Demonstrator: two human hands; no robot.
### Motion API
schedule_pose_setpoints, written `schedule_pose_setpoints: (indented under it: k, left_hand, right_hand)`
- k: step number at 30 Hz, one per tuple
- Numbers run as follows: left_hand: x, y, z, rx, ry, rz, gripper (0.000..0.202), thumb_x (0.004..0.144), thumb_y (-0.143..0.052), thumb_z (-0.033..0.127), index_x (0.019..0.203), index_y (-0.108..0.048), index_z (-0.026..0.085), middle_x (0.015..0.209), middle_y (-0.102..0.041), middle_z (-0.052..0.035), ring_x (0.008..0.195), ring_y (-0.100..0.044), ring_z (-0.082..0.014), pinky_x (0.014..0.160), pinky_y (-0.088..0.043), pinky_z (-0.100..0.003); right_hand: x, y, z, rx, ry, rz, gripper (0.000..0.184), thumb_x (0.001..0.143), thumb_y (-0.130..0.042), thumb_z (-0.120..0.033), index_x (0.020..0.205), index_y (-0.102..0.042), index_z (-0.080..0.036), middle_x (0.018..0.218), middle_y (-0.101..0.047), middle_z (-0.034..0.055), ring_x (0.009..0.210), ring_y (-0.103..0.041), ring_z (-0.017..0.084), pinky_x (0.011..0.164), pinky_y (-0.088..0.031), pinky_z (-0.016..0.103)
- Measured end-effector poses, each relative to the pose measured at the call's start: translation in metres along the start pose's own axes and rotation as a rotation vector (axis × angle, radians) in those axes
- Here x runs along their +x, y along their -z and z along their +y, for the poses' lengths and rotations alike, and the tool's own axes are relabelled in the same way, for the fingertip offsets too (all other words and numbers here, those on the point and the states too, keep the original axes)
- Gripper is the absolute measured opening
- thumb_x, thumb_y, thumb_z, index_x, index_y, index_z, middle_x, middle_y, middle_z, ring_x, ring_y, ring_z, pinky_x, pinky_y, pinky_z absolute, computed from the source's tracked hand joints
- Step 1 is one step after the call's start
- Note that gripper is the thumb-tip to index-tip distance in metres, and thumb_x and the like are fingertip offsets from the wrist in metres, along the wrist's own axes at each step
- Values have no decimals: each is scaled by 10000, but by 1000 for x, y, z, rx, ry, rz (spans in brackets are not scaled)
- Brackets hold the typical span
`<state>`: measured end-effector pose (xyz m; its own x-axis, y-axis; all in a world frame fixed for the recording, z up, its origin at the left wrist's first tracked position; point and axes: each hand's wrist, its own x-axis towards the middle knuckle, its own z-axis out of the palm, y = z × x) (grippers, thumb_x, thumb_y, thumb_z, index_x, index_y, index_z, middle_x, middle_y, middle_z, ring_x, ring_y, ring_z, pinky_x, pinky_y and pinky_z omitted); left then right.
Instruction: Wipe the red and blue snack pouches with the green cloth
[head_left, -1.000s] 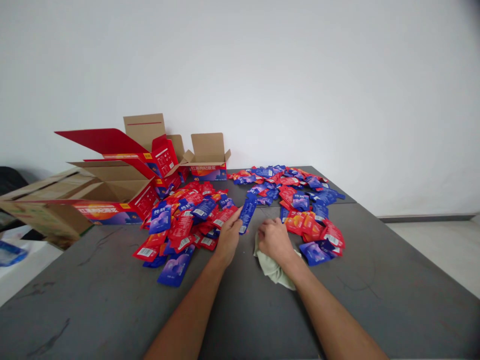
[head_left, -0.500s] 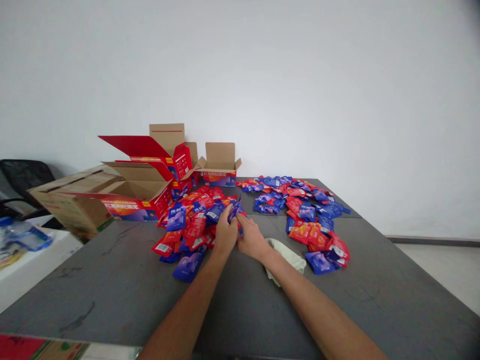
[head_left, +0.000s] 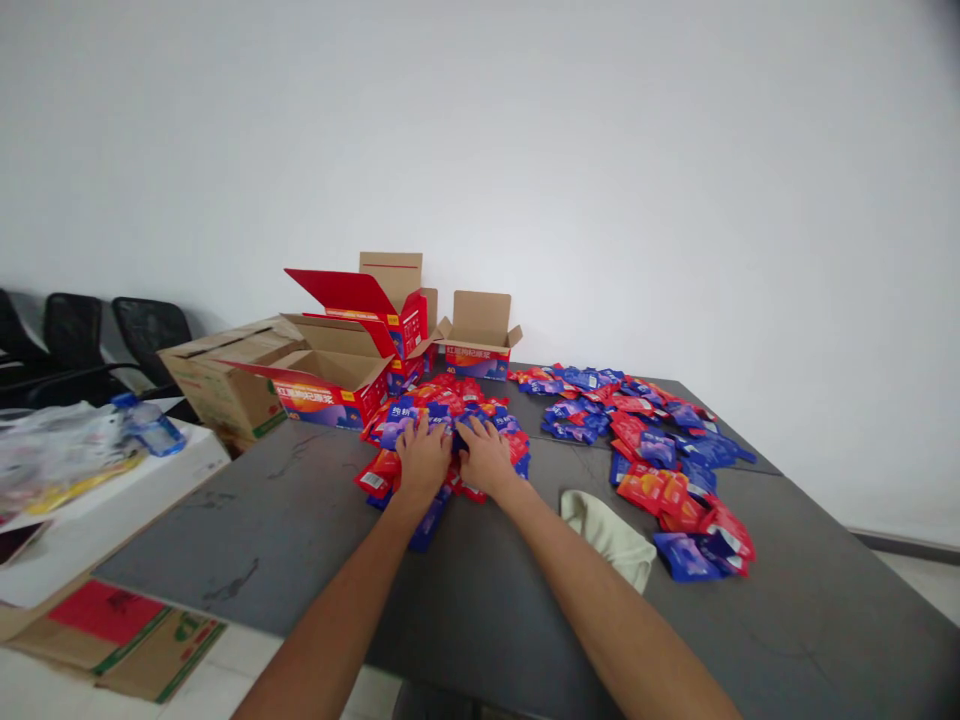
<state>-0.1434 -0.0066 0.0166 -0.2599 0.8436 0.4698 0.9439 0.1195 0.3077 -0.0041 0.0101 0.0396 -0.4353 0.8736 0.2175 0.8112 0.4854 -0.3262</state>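
Left hand and right hand spread fingers over pouches — one blue pouch slanting lengthwise near-left.

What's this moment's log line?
left hand: on red-and-blue pouch pile | right hand: same pile | pale green cloth: on grey table

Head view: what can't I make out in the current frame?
Head view: pouches directly under the left hand and right hand, hidden by the hands; whether either grips one is unclear.
Head view: the bottom of the rightmost box, hidden by its front wall.
Head view: fine print on the pouches, too small and soft.
Head view: the full plastic bag, cut off by the left edge.
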Motion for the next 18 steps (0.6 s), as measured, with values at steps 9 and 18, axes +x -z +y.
schedule_pose_setpoints:
  k: [9,18]
  left_hand:
    - [-11,-10,16,73,-35,-35,390,915,-485,347,1250,-659,246,1453,-513,-144,1385,-360,-374,1111,-252,-593]
    - [-28,-8,95,-86,-172,-26,394,912,-465,299,1249,-658,234,1485,-480,-129,1444,-273,-357,1156,-191,-577]
  right_hand:
    - [-11,-3,11,8,4,-11,628,878,-477,-230,1494,-365,-278,1547,-361,97,1395,-340,315,1069,-341,504]
    - [-54,32,58,-54,-150,130,465,902,-474,-287,1363,-522,-254,1445,-485,116,1320,-420,316,1042,-370,488]
